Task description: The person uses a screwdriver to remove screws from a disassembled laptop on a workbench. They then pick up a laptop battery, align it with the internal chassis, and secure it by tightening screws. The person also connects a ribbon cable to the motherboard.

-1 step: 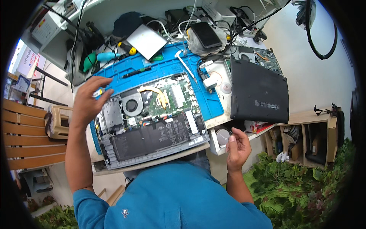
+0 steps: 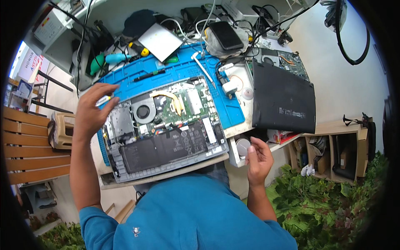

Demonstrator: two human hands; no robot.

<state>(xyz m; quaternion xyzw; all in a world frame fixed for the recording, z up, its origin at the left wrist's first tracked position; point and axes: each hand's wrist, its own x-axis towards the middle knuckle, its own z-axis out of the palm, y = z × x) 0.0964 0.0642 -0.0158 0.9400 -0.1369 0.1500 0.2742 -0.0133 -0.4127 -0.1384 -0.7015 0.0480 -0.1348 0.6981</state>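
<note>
An opened laptop base point(image 2: 175, 162) lies on the bench, its black battery point(image 2: 164, 148), round cooling fan point(image 2: 143, 111), copper-coloured heat pipe point(image 2: 168, 96) and green circuit board point(image 2: 189, 114) exposed. Over its left far corner hovers my left hand point(image 2: 92, 110), open, thumb and fingers apart. A small white-and-yellow item point(image 2: 103, 100) shows in the gap between them; it seems to lie behind the hand. My right hand point(image 2: 259, 161) is raised off the bench's right front edge, beside a round grey lid point(image 2: 243, 146), fingers loosely bent and apart, nothing visible in them.
Under the laptop base spreads a blue work mat point(image 2: 231, 114) bearing a black pen-like tool point(image 2: 149, 76) and a white-handled brush-like tool point(image 2: 203, 70). A black laptop cover point(image 2: 285, 100) leans at the right. Behind are a phone point(image 2: 226, 36), a silver panel point(image 2: 161, 42) and tangled cables.
My left hand has drawn slightly left, away from the laptop base. The right hand stays almost where it was, with its fingers slightly shifted.
</note>
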